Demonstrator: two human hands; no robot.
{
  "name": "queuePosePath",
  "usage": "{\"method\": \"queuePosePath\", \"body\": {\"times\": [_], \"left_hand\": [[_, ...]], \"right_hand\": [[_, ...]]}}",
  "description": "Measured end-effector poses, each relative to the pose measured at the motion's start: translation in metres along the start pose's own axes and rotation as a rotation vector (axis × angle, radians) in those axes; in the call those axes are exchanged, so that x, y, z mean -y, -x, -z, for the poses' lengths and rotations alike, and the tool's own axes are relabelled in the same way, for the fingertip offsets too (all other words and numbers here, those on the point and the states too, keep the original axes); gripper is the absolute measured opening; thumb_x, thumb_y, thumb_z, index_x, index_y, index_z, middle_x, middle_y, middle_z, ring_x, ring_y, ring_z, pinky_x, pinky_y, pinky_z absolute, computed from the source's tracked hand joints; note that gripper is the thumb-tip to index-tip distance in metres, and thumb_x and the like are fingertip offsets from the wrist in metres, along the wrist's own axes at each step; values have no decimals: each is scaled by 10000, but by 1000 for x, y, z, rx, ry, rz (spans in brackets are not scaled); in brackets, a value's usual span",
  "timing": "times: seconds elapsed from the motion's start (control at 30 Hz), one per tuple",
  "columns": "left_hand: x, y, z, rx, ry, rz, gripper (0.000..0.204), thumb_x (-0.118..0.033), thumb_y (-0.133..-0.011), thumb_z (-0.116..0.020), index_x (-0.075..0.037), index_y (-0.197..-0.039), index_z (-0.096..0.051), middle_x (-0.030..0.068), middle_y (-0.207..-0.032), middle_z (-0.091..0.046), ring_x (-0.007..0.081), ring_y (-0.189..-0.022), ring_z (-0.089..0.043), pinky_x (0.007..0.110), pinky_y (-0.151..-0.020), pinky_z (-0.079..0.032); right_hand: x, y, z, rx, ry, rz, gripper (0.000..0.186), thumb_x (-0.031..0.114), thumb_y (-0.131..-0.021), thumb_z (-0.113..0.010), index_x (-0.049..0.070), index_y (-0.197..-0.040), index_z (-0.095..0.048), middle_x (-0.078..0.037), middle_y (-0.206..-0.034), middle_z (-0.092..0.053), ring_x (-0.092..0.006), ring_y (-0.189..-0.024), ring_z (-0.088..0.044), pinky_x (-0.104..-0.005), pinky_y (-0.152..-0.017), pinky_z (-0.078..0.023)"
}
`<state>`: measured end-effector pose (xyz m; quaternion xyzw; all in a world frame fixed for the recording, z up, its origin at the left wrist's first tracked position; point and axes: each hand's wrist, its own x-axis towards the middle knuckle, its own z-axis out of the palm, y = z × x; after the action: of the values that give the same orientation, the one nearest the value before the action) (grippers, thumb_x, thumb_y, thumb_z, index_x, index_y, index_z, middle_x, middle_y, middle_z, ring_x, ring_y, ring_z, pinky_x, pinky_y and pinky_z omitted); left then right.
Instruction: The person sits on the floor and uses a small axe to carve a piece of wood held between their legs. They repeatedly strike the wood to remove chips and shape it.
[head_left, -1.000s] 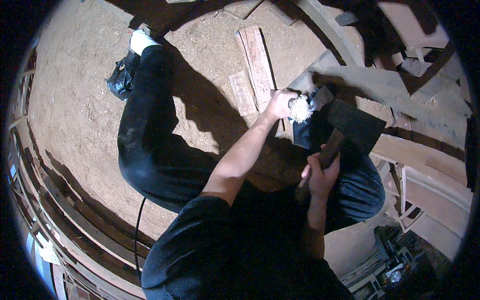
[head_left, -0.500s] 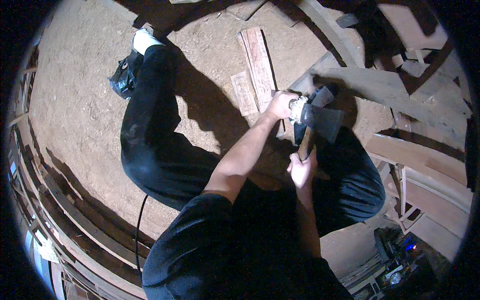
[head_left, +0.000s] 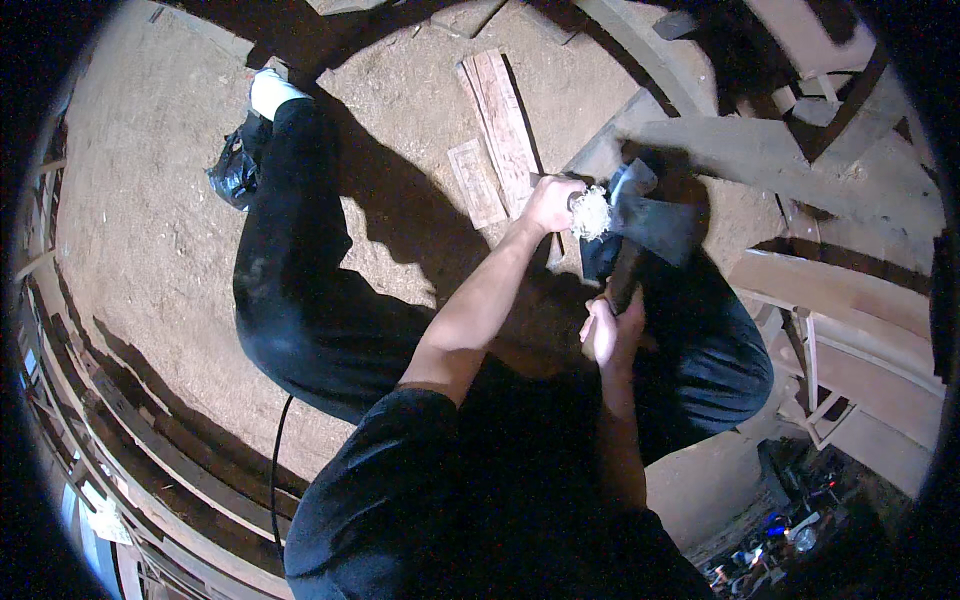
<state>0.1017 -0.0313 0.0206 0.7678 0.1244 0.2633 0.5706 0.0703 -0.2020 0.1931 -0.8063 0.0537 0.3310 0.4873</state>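
My left hand [head_left: 553,203] is closed around a short piece with a frayed, pale, fibrous end [head_left: 591,213]. The fingers cover the rest of it, so its kind is unclear. My right hand [head_left: 615,328] is wrapped around the wooden handle of an axe [head_left: 658,230]. The broad grey axe head is just right of the frayed end, above my bent right leg. Beyond my left hand, a long reddish wooden board [head_left: 500,120] lies on the ground beside a shorter flat wood piece [head_left: 477,184].
A black plastic bag [head_left: 233,172] lies by my white-covered left foot [head_left: 275,93]. Planks and beams [head_left: 735,145] stand at the far right, with a wooden frame [head_left: 840,310] below them. Timbers [head_left: 170,440] line the left side, near a black cable [head_left: 277,455].
The axe head has shifted right and slightly away from the frayed end, which shows more fully. My right hand has risen slightly with the handle. Both hands keep their holds.
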Motion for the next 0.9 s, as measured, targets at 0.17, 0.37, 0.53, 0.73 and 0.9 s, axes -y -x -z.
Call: {"method": "queuePosePath", "body": {"times": [0.17, 0.37, 0.53, 0.73, 0.9], "left_hand": [[0, 10, 0, 72, -49, -42, 180, -168, -605, -674, -65, -676, -544, 167, -703, -599, 380, -715, -593, 447, -639, -475], [12, 11, -2, 130, -133, -12, 254, -132, -573, -670, -51, -810, -625, 184, -772, -627, 382, -799, -603, 438, -716, -493], [-3, 8, 3, 224, -161, 49, 260, -145, -582, -667, -61, -827, -636, 189, -793, -629, 385, -817, -605, 438, -732, -495], [7, 4, 0, 178, -137, -10, 200, -144, -580, -656, -58, -747, -586, 183, -752, -613, 386, -782, -598, 447, -709, -487], [-4, 7, 0, 197, -150, 57, 189, -132, -576, -651, -69, -742, -587, 179, -757, -618, 384, -782, -597, 449, -717, -486]], "right_hand": [[-9, 10, -10, -160, -159, 93, 398, -43, -782, -549, 1, -1150, -403, -76, -669, -521, -161, -393, -475, -306, -371, -410], [-28, 1, -1, -57, 43, 39, 363, -46, -792, -540, 8, -1131, -420, -66, -657, -513, -141, -390, -465, -296, -370, -401], [-8, 23, -5, -141, -314, 120, 369, -39, -799, -535, 8, -1147, -421, -72, -685, -526, -145, -401, -471, -284, -389, -412], [-31, 10, -2, -33, 63, 65, 420, -85, -761, -554, 1, -1153, -431, -87, -691, -536, -141, -399, -465, -280, -372, -401], [1, 21, -6, -93, -195, 102, 393, -73, -770, -536, -34, -1144, -420, -77, -651, -523, -147, -378, -456, -291, -361, -400]]}}
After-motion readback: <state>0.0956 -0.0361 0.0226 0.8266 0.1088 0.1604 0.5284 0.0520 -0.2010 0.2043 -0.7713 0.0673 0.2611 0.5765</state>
